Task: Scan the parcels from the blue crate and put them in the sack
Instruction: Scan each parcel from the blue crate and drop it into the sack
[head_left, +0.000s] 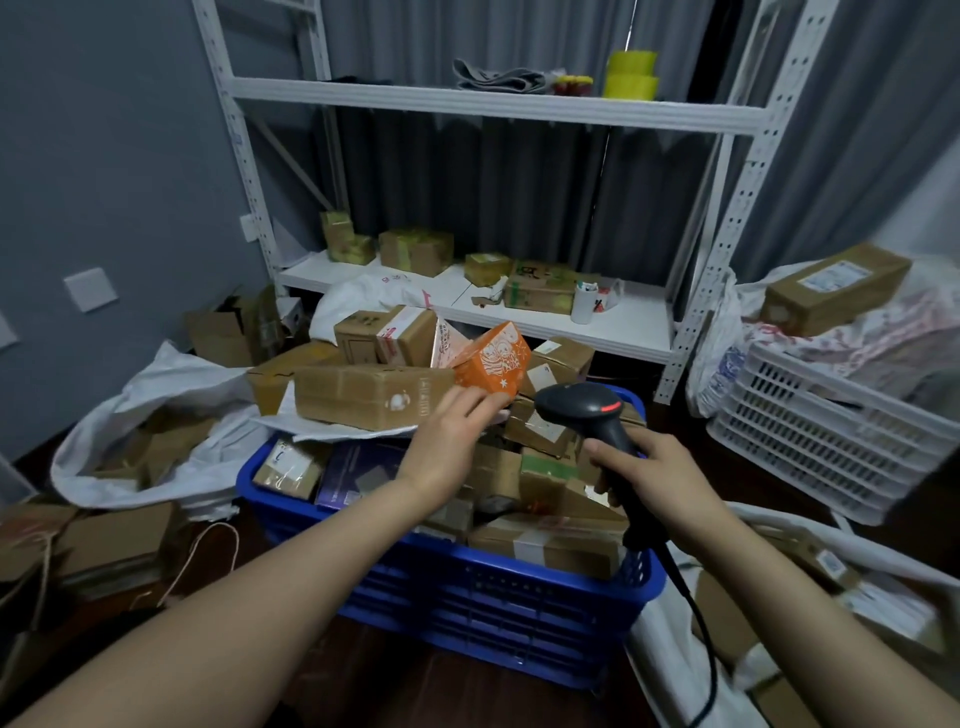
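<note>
The left hand (451, 432) reaches forward over the blue crate (467, 587), fingers grasping the orange box (491, 364). The right hand (655, 475) grips the scanner (587, 410) handle, its head pointing at the box.

Cam, 1 only: head-worn, wide-angle; faces fwd & down, close over blue crate (467, 587); shelf rack (493, 106) at back.

No text readable; shipping labels (835, 278) on parcels (363, 395) and print on orange box (491, 364) too blurred.
</note>
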